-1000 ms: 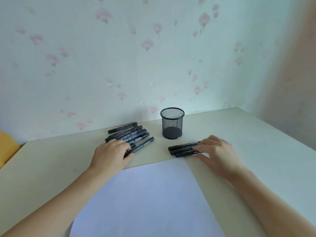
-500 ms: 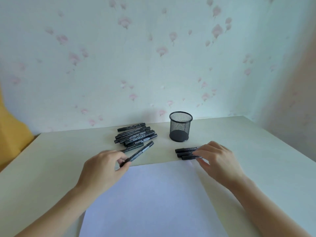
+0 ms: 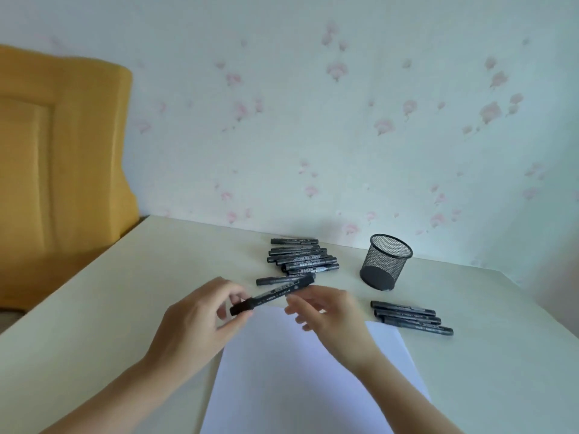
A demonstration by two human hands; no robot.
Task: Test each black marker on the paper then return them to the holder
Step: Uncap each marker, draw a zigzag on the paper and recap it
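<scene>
My left hand (image 3: 200,321) pinches one end of a black marker (image 3: 272,294) and holds it above the far edge of the white paper (image 3: 300,380). My right hand (image 3: 332,314) hovers just right of the marker's middle, fingers spread and blurred, gripping nothing I can make out. A pile of several black markers (image 3: 300,258) lies on the table behind the hands. Three more markers (image 3: 410,317) lie side by side to the right of the paper. The black mesh holder (image 3: 385,261) stands upright at the back and looks empty.
The cream table (image 3: 125,292) meets a flowered wall at the back. An orange chair back (image 3: 56,170) stands beyond the table's left edge. The table's right edge runs close past the three markers.
My left hand has lifted one marker off the table toward the paper. My right hand left the three markers and came across to the lifted one. The camera has turned left.
</scene>
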